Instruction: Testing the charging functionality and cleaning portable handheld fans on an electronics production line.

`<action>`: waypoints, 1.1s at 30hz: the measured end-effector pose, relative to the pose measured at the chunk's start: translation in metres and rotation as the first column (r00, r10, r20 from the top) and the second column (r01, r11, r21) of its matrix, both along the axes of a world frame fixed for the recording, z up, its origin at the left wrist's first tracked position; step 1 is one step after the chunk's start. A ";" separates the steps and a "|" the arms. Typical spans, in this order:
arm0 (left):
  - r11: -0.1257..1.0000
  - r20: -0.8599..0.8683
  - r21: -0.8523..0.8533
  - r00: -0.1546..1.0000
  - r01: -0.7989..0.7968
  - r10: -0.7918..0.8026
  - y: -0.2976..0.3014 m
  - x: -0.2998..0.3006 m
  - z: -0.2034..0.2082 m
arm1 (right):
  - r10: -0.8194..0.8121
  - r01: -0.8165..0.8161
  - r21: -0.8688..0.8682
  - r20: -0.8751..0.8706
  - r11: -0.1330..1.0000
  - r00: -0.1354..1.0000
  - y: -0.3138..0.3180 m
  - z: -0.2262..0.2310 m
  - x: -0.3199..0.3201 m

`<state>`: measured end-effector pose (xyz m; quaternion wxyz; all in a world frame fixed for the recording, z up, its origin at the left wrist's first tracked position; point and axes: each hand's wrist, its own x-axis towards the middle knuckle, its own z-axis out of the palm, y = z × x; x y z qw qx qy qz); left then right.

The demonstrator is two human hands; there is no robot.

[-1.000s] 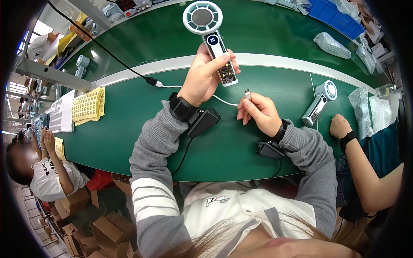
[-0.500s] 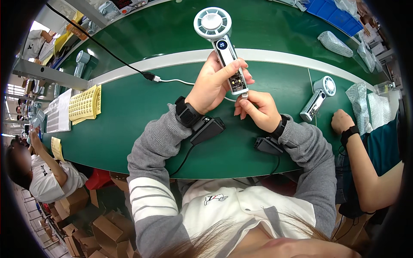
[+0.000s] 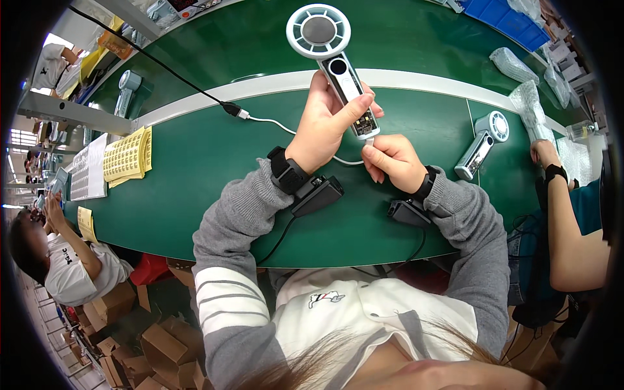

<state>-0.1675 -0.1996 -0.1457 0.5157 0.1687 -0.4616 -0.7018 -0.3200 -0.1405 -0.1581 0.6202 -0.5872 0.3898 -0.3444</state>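
Note:
My left hand [image 3: 328,123] is wrapped round the handle of a pale handheld fan [image 3: 343,78], its round head pointing away from me. A dark round display sits below the head, and bare circuitry shows near the handle's base. My right hand [image 3: 394,162] pinches the plug of a white charging cable [image 3: 273,123] at the fan's bottom end. Whether the plug is fully in the socket I cannot tell. Leftward, the cable's other end joins a black cord [image 3: 227,107].
A second fan [image 3: 482,144] lies to the right. At far right a co-worker's hand [image 3: 545,153] touches bubble wrap [image 3: 530,107]. Yellow label sheets [image 3: 130,156] lie left. A blue bin [image 3: 504,23] stands at back right. Another fan [image 3: 127,91] rests at back left.
The fan's display, lit before, is now dark. The fan has shifted slightly up and left in view. The co-worker's hand has moved farther out onto the bubble wrap.

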 end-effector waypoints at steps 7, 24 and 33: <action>0.997 0.062 -0.077 0.998 -0.002 0.007 0.000 0.001 0.000 | 0.128 -0.128 0.009 0.000 0.992 0.992 -0.007 0.001 -0.009; 0.983 0.121 0.016 0.976 -0.184 0.181 0.001 -0.003 -0.004 | -0.150 0.150 0.010 0.067 0.989 0.986 -0.003 -0.001 -0.001; 0.937 0.145 0.263 0.970 -0.228 0.195 0.002 0.016 0.036 | -0.120 0.075 -0.282 -0.147 0.956 0.982 -0.001 0.005 0.003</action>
